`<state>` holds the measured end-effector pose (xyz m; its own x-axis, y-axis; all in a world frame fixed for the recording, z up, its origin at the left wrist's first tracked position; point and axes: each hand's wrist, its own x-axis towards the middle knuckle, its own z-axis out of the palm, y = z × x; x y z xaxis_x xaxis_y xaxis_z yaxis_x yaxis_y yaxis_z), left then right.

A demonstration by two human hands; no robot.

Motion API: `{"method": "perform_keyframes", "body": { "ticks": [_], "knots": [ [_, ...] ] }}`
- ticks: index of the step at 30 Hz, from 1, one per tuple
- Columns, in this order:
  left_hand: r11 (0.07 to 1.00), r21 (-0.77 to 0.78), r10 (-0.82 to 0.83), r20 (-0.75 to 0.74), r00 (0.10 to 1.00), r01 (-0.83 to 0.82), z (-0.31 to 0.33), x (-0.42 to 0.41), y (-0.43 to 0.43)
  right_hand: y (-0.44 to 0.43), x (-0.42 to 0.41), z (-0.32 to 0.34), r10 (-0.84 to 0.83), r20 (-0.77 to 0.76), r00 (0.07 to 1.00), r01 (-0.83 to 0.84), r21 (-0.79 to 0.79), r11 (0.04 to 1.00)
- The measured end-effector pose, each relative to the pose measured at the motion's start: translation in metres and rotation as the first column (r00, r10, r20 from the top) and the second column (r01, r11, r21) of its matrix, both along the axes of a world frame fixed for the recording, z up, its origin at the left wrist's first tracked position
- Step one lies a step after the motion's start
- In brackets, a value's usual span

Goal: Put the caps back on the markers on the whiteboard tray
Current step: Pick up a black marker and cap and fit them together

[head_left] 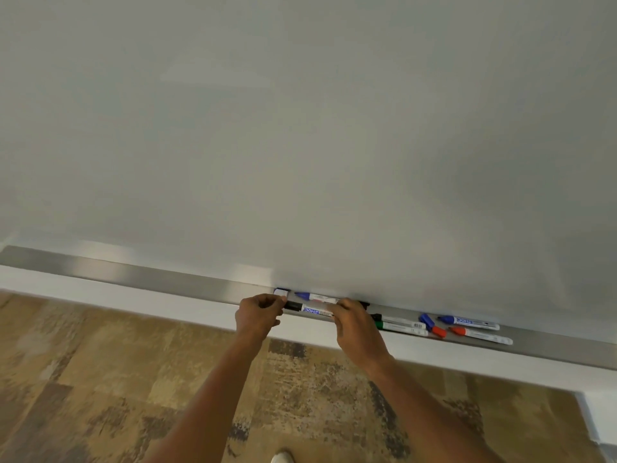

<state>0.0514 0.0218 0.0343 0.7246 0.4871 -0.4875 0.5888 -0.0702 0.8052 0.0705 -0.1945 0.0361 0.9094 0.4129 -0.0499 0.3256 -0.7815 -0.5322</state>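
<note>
Left hand (258, 315) pinches black cap (292, 305); right hand (354, 320) grips black marker (317, 310) barrel above metal tray (133, 274). Blue cap (426, 320), red cap (439, 331) loose on tray.

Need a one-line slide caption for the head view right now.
Both hands, left and right, hold a black-capped marker over the whiteboard tray.

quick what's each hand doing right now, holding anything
Left hand: closed, pinching the black cap end of the marker.
Right hand: closed around the same marker's barrel.
</note>
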Motion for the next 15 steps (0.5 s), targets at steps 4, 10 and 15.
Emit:
{"method": "perform_keyframes", "body": {
  "ticks": [4, 10, 15],
  "knots": [
    [0.994, 0.105, -0.038, -0.054, 0.998, 0.043, -0.01, 0.006, -0.002, 0.006, 0.005, -0.014, -0.005, 0.039, 0.999, 0.009, -0.115, 0.993],
    [0.936, 0.307, -0.154, -0.082, 0.985, 0.172, -0.019, 0.01, -0.006, 0.014, 0.009, -0.022, -0.009, -0.013, 1.0, 0.008, -0.122, 0.992],
    [0.914, 0.349, -0.164, -0.144, 0.976, 0.205, -0.021, 0.012, -0.003, 0.015, 0.009, -0.025, 0.007, -0.049, 0.999, -0.013, -0.136, 0.991]
  ]
}}
